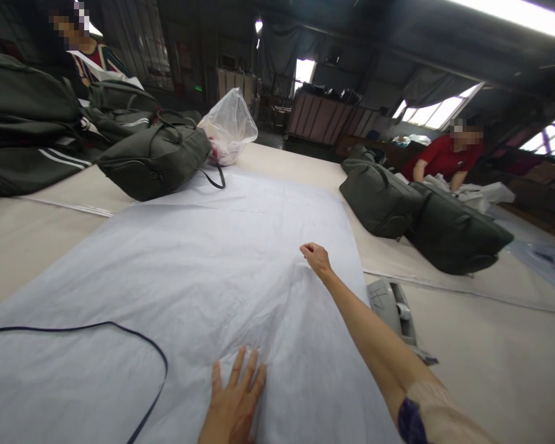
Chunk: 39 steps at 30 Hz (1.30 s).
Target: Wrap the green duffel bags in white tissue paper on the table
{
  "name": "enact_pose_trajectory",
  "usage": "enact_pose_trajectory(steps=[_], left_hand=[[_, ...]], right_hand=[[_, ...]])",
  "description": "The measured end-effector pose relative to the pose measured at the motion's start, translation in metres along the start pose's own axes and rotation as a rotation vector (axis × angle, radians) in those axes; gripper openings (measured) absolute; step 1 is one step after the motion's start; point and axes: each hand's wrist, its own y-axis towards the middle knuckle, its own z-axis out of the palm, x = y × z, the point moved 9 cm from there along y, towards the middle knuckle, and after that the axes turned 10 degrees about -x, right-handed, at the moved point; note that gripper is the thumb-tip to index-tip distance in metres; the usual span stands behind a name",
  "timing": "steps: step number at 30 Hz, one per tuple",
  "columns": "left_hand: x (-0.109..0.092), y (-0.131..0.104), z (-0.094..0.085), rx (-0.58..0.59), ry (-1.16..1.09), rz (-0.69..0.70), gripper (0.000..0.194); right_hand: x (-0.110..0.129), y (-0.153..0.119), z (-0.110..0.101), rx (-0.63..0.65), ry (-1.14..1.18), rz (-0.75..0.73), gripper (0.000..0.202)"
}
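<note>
A large thin whitish sheet (166,265), wrinkled and slightly see-through, lies spread over the table before me. My left hand (234,394) rests flat on it near the bottom edge of the view, fingers spread. Farther out and to the right, my right hand (315,256) is closed in a pinch on the sheet. Creases and a raised fold run from that pinch down toward my left hand. On the sheet's left part lies a thin dark cord (164,357) in a loose curve.
A grey tape dispenser (393,308) stands right of the sheet. Dark green bags (155,160) sit at the far left, beside a clear plastic bag (231,126). More dark green bags (383,197) are at the right, near a person in red (444,154). Another person (99,58) stands far left.
</note>
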Motion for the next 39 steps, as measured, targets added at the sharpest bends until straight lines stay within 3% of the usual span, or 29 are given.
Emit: enact_pose_trajectory(steps=[5, 8, 12, 15, 20, 22, 25, 30, 32, 35, 39], left_hand=[[0.001, 0.002, 0.009, -0.002, 0.019, -0.025, 0.083], [0.001, 0.003, 0.016, -0.013, 0.087, -0.052, 0.087], [0.003, 0.006, 0.023, -0.038, 0.115, -0.049, 0.091], [0.007, 0.006, 0.025, -0.036, 0.076, -0.021, 0.095], [0.009, 0.007, 0.02, -0.026, 0.018, 0.016, 0.099], [0.007, 0.007, 0.015, -0.032, 0.054, 0.01, 0.1], [0.002, 0.004, 0.006, -0.036, 0.158, -0.005, 0.102], [-0.008, -0.006, -0.02, -0.19, 0.24, 0.084, 0.097], [-0.012, -0.013, -0.028, -0.284, 0.238, 0.159, 0.091], [-0.013, -0.035, -0.028, -0.359, 0.217, 0.271, 0.079], [-0.006, -0.086, -0.012, -0.39, 0.133, 0.416, 0.07]], right_hand=[[0.024, -0.035, 0.03, 0.169, -0.191, -0.199, 0.022], [0.028, -0.039, 0.041, 0.259, -0.278, -0.242, 0.039], [0.028, -0.025, 0.028, 0.304, -0.306, -0.224, 0.06], [0.026, -0.025, 0.011, 0.233, -0.291, -0.212, 0.055], [0.019, -0.045, 0.0, 0.117, -0.169, -0.19, 0.046], [0.01, -0.052, -0.019, 0.005, -0.087, -0.132, 0.048], [-0.02, -0.077, -0.075, -0.185, 0.017, -0.021, 0.041], [-0.102, -0.18, -0.198, -0.469, 0.072, 0.241, 0.031], [-0.134, -0.223, -0.235, -0.579, 0.076, 0.39, 0.031], [-0.17, -0.254, -0.253, -0.602, 0.153, 0.577, 0.022], [-0.196, -0.251, -0.228, -0.486, 0.352, 0.76, 0.017]])
